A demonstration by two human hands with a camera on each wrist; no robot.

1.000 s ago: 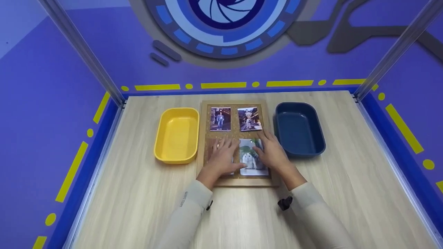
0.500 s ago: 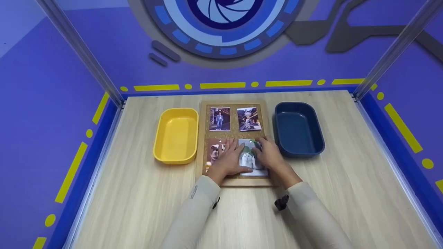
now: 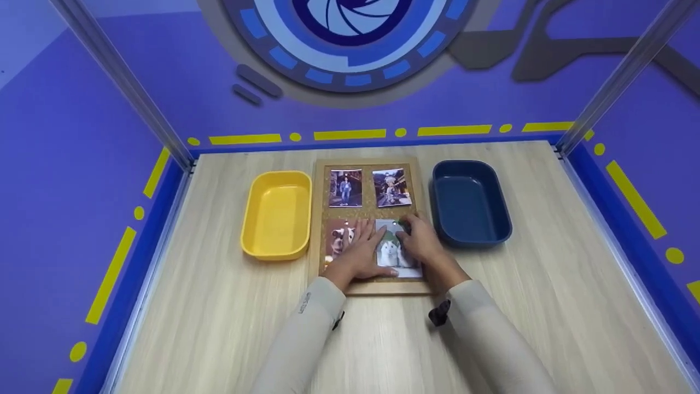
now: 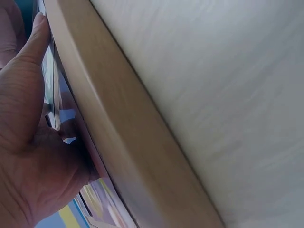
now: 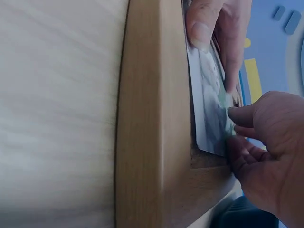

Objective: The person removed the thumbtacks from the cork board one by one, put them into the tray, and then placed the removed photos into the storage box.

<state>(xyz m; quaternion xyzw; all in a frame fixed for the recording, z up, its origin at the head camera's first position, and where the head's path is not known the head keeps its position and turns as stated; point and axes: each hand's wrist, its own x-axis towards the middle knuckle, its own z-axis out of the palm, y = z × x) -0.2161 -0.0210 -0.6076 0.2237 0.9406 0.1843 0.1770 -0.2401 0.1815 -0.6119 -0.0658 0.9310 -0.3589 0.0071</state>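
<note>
On the wood-framed corkboard (image 3: 367,189) lie several photos. My left hand (image 3: 358,258) rests with its fingers straight over the lower left photo (image 3: 334,247), a brown-toned animal picture. Its thumb reaches onto the lower edge of the lower right photo (image 3: 388,255), which shows pale furry animals and some green. At that photo's upper right, my right hand (image 3: 424,241) has its fingers bent, the fingertips at a corner. In the right wrist view, its thumb and fingers come close together by the photo (image 5: 206,109); I cannot tell whether they pinch anything.
Two photos of people, one at the upper left (image 3: 345,188) and one at the upper right (image 3: 392,187), lie on the board. A yellow tray (image 3: 276,213) stands to its left, a dark blue tray (image 3: 471,202) to its right. Blue-purple panels (image 3: 126,180) enclose the table.
My left hand has shifted right, uncovering part of the lower left photo. My right hand's fingers have drawn in from above the lower right photo to its upper corner.
</note>
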